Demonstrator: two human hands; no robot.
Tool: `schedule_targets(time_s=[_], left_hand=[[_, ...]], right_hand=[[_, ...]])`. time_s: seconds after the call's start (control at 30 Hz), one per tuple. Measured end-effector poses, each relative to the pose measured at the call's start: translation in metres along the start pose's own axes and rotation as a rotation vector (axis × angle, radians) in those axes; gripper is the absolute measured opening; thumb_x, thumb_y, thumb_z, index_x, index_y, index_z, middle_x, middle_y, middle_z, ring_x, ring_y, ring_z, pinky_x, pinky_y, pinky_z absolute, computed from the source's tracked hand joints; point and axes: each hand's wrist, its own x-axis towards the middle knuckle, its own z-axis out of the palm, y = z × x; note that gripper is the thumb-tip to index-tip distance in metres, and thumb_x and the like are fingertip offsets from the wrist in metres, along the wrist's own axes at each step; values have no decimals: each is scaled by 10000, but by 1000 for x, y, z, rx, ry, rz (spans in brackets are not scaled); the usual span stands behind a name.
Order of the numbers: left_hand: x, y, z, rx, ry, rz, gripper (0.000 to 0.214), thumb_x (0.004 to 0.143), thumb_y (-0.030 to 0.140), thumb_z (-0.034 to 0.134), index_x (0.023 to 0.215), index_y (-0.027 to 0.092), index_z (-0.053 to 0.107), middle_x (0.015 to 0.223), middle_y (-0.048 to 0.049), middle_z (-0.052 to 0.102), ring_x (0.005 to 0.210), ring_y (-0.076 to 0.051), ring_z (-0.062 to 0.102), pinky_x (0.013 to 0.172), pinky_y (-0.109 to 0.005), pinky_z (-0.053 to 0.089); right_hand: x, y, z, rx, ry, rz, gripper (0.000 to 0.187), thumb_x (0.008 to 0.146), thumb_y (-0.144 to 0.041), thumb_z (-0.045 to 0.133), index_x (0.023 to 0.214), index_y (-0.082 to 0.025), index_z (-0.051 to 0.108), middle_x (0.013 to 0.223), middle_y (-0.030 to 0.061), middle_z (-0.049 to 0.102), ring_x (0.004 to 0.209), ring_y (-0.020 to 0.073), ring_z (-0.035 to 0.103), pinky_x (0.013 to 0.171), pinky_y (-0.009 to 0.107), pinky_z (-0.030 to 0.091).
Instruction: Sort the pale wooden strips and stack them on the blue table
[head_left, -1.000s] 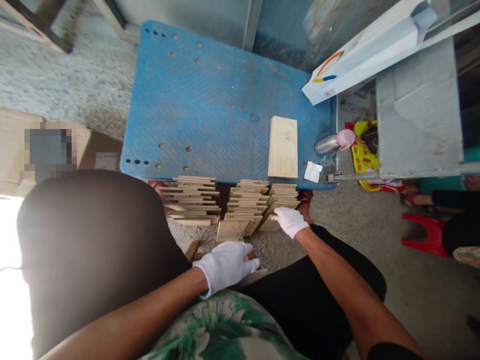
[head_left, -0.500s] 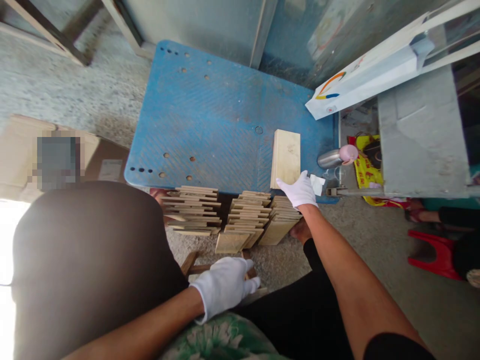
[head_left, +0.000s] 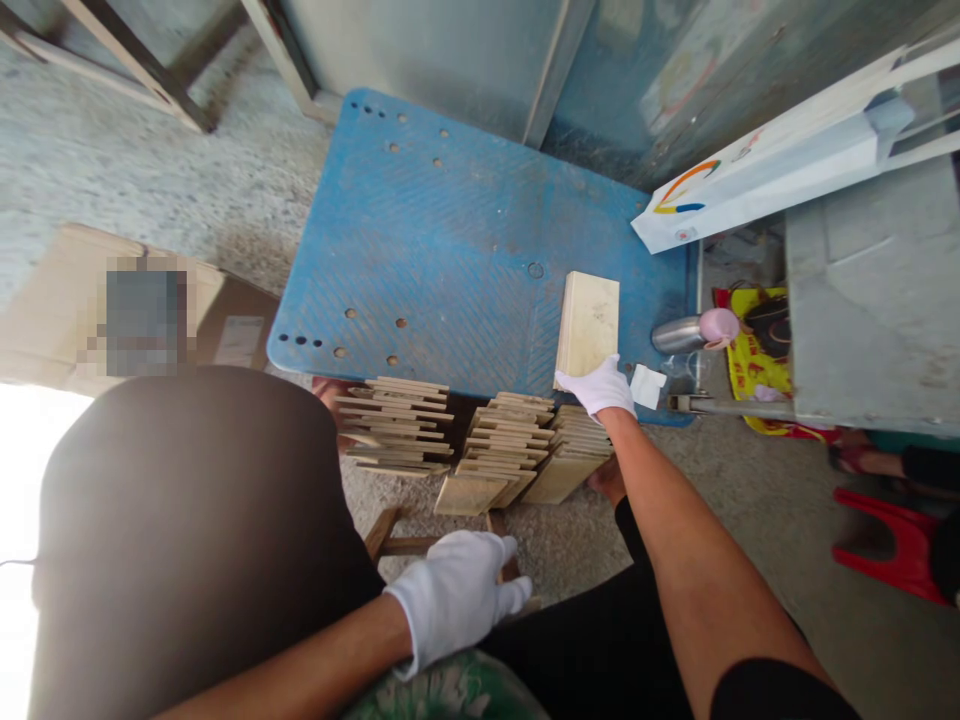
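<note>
My right hand (head_left: pixel 598 386), in a white glove, lies on the near end of a small stack of pale wooden boards (head_left: pixel 589 314) on the blue platform (head_left: pixel 450 240); its fingers curl over the boards' edge. My left hand (head_left: pixel 457 595), also gloved, rests low near my lap on a wooden piece (head_left: pixel 409 540), fingers loosely bent. Three leaning stacks of thin wooden slats (head_left: pixel 495 445) stand on the ground between my hands, against the platform's near edge.
A metal flask with a pink cap (head_left: pixel 694 332) and a white paper scrap (head_left: pixel 646 385) lie by the platform's right corner. A grey machine body (head_left: pixel 870 300) and white panel (head_left: pixel 787 160) stand right. Cardboard boxes (head_left: pixel 60 290) sit left; a red stool (head_left: pixel 892 545) right.
My right hand rose from the rightmost slat stack on the ground to the board stack on the blue platform. The left hand stayed low near my lap.
</note>
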Motion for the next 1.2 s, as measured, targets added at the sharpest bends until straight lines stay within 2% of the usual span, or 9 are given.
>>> schedule_targets(time_s=[0.17, 0.33, 0.5, 0.6, 0.7, 0.83, 1.03, 1.2], left_hand=[[-1, 4, 0, 41, 7, -11, 570, 843, 521, 401, 1184, 125, 629, 1031, -195, 692, 983, -367, 654, 833, -439, 490], [0, 2, 6, 75, 28, 42, 562, 844, 521, 388, 1149, 126, 646, 1011, -199, 691, 958, -373, 656, 817, -441, 487], [2, -3, 12, 67, 49, 90, 521, 843, 525, 409, 1109, 154, 660, 986, -165, 700, 934, -314, 664, 810, -372, 489], [4, -7, 14, 60, 60, 85, 500, 836, 532, 437, 1101, 172, 661, 1010, -142, 700, 967, -287, 656, 845, -342, 479], [8, -12, 18, 44, 72, 72, 488, 833, 536, 452, 1102, 185, 659, 1024, -127, 701, 984, -274, 650, 865, -332, 472], [11, -13, 18, 22, 76, 50, 463, 831, 514, 468, 1095, 183, 657, 1041, -129, 697, 1012, -268, 642, 875, -319, 466], [2, 0, 1, 52, -1, 7, 428, 845, 501, 433, 1064, 211, 659, 1025, -112, 701, 1011, -277, 645, 874, -355, 464], [-1, 5, -6, 36, -16, 1, 435, 845, 500, 432, 1084, 214, 656, 1032, -115, 701, 989, -278, 655, 859, -350, 473]], right_hand=[[-17, 10, -5, -27, 1, 24, 1319, 548, -768, 656, 1469, 12, 123, 1270, 295, 503, 1181, 377, 516, 956, 444, 430], [-55, 42, -2, -44, 13, 36, 1182, 563, -758, 643, 1422, -45, 258, 1176, 257, 564, 1103, 378, 567, 883, 437, 468], [-97, 74, 29, -61, 34, 80, 1187, 593, -736, 629, 1462, -81, 154, 1157, 232, 545, 1038, 369, 597, 823, 441, 483], [-105, 82, 50, -49, 37, 98, 1210, 598, -726, 630, 1480, -93, 95, 1196, 223, 521, 1062, 369, 586, 859, 451, 467], [-96, 83, 62, -1, -4, 92, 1268, 577, -722, 651, 1488, -77, 50, 1267, 233, 485, 1142, 363, 542, 919, 434, 440], [-73, 81, 59, 93, 3, 67, 1279, 582, -691, 668, 1492, -61, 27, 1364, 235, 435, 1217, 339, 489, 976, 409, 408], [-33, 61, 30, 160, 81, 24, 1248, 608, -711, 652, 1486, -32, 81, 1366, 235, 447, 1233, 334, 477, 1012, 399, 393], [-2, 28, 1, 157, 229, -57, 1331, 592, -763, 635, 1476, 19, 21, 1420, 275, 352, 1323, 354, 351, 1077, 408, 311]])
